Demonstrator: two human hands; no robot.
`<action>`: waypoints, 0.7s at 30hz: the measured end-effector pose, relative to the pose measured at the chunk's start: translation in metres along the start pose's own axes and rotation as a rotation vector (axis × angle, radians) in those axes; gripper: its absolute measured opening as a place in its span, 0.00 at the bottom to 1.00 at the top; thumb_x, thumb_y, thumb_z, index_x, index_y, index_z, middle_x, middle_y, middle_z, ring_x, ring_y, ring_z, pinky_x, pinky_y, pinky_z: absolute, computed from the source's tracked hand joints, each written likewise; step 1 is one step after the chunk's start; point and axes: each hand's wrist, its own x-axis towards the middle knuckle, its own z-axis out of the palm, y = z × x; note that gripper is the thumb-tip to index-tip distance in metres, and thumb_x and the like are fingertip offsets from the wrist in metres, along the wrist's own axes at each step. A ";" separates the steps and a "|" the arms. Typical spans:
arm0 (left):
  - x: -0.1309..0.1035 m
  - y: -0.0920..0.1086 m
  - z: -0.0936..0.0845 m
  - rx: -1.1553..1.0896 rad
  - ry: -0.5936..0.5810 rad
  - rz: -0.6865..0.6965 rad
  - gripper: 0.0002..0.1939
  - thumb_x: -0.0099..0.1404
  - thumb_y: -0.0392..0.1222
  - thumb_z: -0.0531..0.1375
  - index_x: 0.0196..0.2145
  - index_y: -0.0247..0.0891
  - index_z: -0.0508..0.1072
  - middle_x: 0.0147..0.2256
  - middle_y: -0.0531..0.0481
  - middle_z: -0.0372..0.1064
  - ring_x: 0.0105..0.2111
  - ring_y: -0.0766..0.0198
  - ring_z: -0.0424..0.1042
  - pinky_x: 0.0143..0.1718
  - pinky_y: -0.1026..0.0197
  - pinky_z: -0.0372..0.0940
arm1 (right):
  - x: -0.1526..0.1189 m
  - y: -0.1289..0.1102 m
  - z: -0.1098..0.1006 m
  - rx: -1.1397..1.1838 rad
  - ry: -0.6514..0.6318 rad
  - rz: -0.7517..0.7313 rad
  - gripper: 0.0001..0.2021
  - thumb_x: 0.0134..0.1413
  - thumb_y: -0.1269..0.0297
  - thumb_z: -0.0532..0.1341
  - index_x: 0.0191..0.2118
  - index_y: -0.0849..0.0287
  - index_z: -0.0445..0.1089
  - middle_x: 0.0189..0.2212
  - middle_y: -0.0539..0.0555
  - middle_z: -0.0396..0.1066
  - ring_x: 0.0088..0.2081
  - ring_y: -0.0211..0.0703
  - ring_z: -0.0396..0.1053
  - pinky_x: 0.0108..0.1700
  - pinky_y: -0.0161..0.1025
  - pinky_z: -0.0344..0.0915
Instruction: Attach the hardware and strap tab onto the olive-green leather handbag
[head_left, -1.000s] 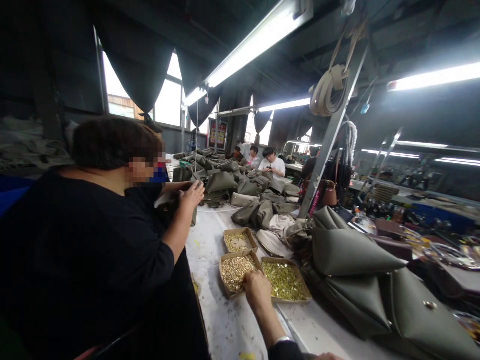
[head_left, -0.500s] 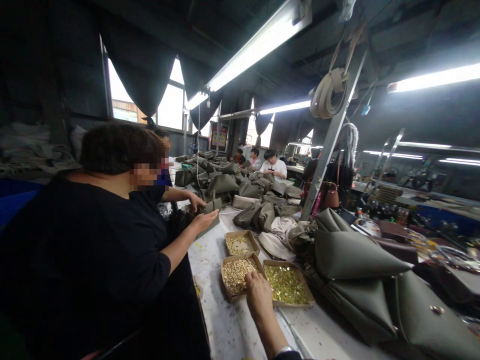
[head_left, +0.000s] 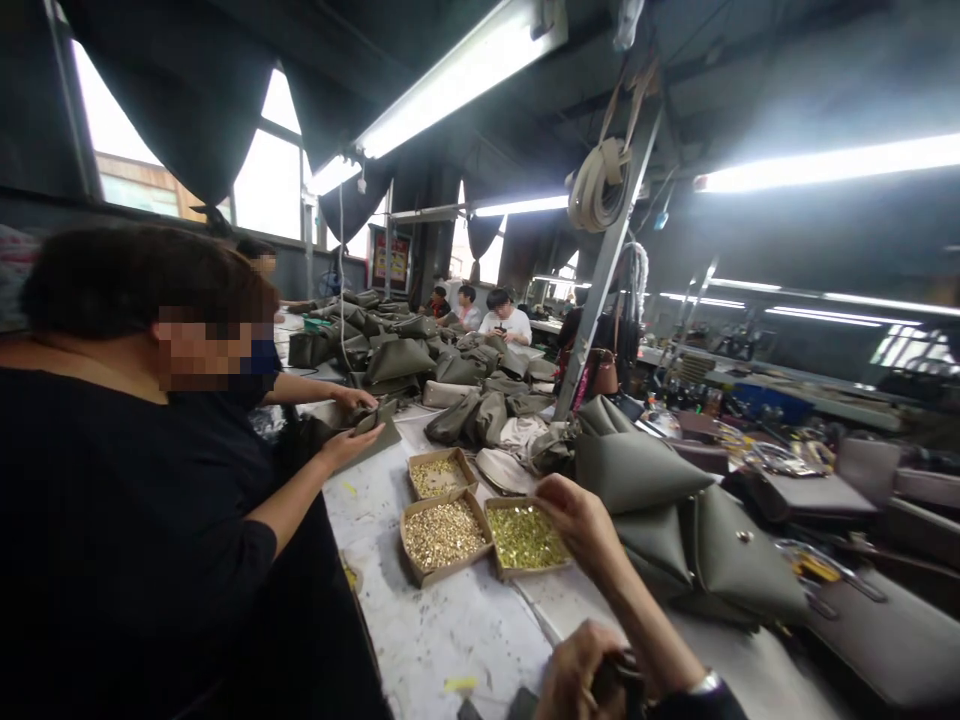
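My right hand [head_left: 576, 512] is above the right edge of a cardboard tray of yellow-green metal pieces [head_left: 525, 538]. Its fingers are pinched together, and whatever they hold is too small or hidden to tell. At the bottom edge, my left hand [head_left: 577, 668] is closed round a dark item [head_left: 619, 680], partly cut off by the frame. Left of the yellow-green pieces stands a tray of small gold pieces [head_left: 444, 534], with a smaller, partly filled tray [head_left: 436, 476] behind it.
A person in black [head_left: 135, 520] at the left handles a dark green piece [head_left: 367, 440]. Dark green bags [head_left: 645, 470] lie at the right, with more piled along the table [head_left: 442, 630]. A metal post [head_left: 609, 270] rises behind the trays. Several people sit farther back.
My right hand has left the gold-piece tray and moved right and up. My left hand with the dark item has come into view at the bottom. The view has turned right.
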 end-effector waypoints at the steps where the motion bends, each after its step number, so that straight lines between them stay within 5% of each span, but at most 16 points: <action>1: -0.010 0.002 0.007 -0.067 0.012 -0.025 0.10 0.68 0.47 0.61 0.42 0.39 0.72 0.35 0.48 0.73 0.32 0.62 0.72 0.33 0.59 0.70 | -0.010 0.014 -0.018 0.075 -0.013 0.070 0.09 0.54 0.56 0.64 0.32 0.56 0.72 0.27 0.47 0.71 0.31 0.39 0.67 0.34 0.32 0.62; 4: -0.021 0.005 0.007 -0.245 0.036 -0.146 0.08 0.59 0.38 0.60 0.39 0.41 0.72 0.31 0.50 0.72 0.31 0.60 0.72 0.32 0.59 0.68 | -0.051 0.052 -0.056 0.206 -0.017 0.254 0.13 0.47 0.52 0.66 0.29 0.57 0.70 0.21 0.45 0.67 0.24 0.37 0.65 0.28 0.33 0.61; 7: -0.005 0.006 -0.009 -0.262 -0.012 -0.228 0.12 0.57 0.34 0.58 0.40 0.40 0.74 0.34 0.49 0.75 0.36 0.58 0.74 0.39 0.57 0.69 | -0.096 0.073 -0.063 0.238 0.014 0.359 0.17 0.43 0.49 0.66 0.27 0.59 0.70 0.19 0.45 0.65 0.20 0.36 0.62 0.24 0.33 0.59; 13: 0.021 0.005 -0.032 -0.273 -0.104 -0.294 0.12 0.60 0.37 0.60 0.42 0.37 0.75 0.38 0.48 0.76 0.41 0.57 0.73 0.46 0.57 0.67 | -0.151 0.074 -0.027 0.292 0.228 0.472 0.20 0.41 0.45 0.69 0.27 0.60 0.74 0.22 0.50 0.71 0.25 0.39 0.66 0.28 0.35 0.63; 21: 0.003 0.013 -0.064 -0.249 -0.227 -0.355 0.11 0.61 0.40 0.62 0.42 0.36 0.76 0.39 0.47 0.77 0.41 0.58 0.75 0.46 0.59 0.69 | -0.187 0.048 0.020 0.464 0.504 0.528 0.17 0.45 0.47 0.72 0.30 0.58 0.78 0.30 0.52 0.75 0.31 0.43 0.70 0.35 0.37 0.66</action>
